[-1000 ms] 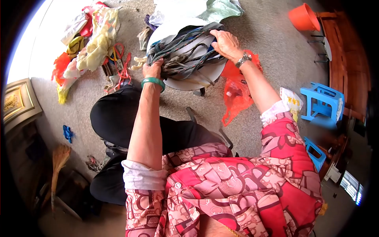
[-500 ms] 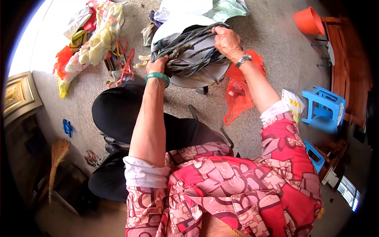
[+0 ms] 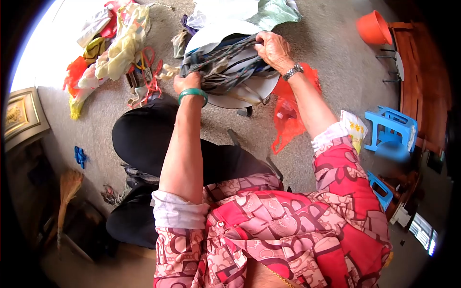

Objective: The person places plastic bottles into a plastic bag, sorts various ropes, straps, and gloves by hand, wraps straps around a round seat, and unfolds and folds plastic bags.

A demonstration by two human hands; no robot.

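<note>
A bundle of dark cords point(image 3: 233, 72) lies across a round white stool point(image 3: 257, 89) in front of me. My left hand point(image 3: 188, 82), below which sits a green bangle, is closed round the bundle's left end. Closed on the cords at the upper right is my right hand point(image 3: 272, 49), with a watch on the wrist. The cords span between both hands, some twisted together with grey and beige strips. The fingertips of my left hand are partly hidden by the bundle.
Red plastic bag point(image 3: 292, 113) right of the stool; clear and green plastic point(image 3: 269, 13) beyond it. Piled bags point(image 3: 115, 57) and red straps point(image 3: 152, 77) lie left. Blue stools point(image 3: 391, 128), an orange bucket point(image 3: 373, 28) and wooden furniture stand right; a broom point(image 3: 67, 197) lower left.
The cords have shifted and sagged a little between my hands. My right hand has dipped slightly and moved left since half a second ago, still holding them.
</note>
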